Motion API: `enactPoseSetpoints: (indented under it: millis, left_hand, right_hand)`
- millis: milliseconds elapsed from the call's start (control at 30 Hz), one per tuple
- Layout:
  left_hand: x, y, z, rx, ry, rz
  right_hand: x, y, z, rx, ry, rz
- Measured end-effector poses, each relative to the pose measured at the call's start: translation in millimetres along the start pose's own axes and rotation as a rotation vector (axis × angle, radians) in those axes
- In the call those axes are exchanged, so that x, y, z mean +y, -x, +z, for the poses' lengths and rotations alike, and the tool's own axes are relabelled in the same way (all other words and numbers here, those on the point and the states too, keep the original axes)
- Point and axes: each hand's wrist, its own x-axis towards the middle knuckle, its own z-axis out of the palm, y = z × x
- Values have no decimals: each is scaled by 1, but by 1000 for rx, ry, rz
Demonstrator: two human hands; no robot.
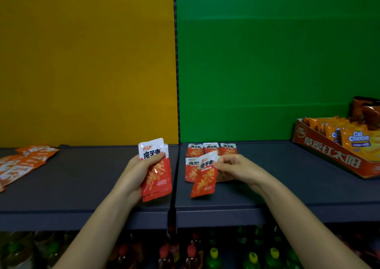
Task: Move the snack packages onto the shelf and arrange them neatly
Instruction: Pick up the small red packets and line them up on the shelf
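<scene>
Two bare forearms came up from the bottom edge of the view, one on each side. No sleeve showed on either arm; both were uncovered all the way to the lower border, so whatever was worn above lay out of sight. The left hand carried no ring, watch, band or glove that could be made out. The right hand was likewise plain, its wrist uncovered. The fingers of both were slim with short nails, though the soft focus blurred any finer marks on them.
</scene>
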Motion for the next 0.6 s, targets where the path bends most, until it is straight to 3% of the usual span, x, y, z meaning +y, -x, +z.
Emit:
enactPoseSetpoints:
  millis: [300, 500, 600]
  left_hand:
    - [-5, 5, 12, -35, 59, -178]
    - [-2, 5, 21, -133, -14, -170]
    - [-5, 2, 28, -168, -56, -133]
  right_hand:
    - [5, -13, 20, -1, 411, 60]
    - [3, -13, 18, -5, 510, 76]
    - [0, -4, 15, 130, 485, -35]
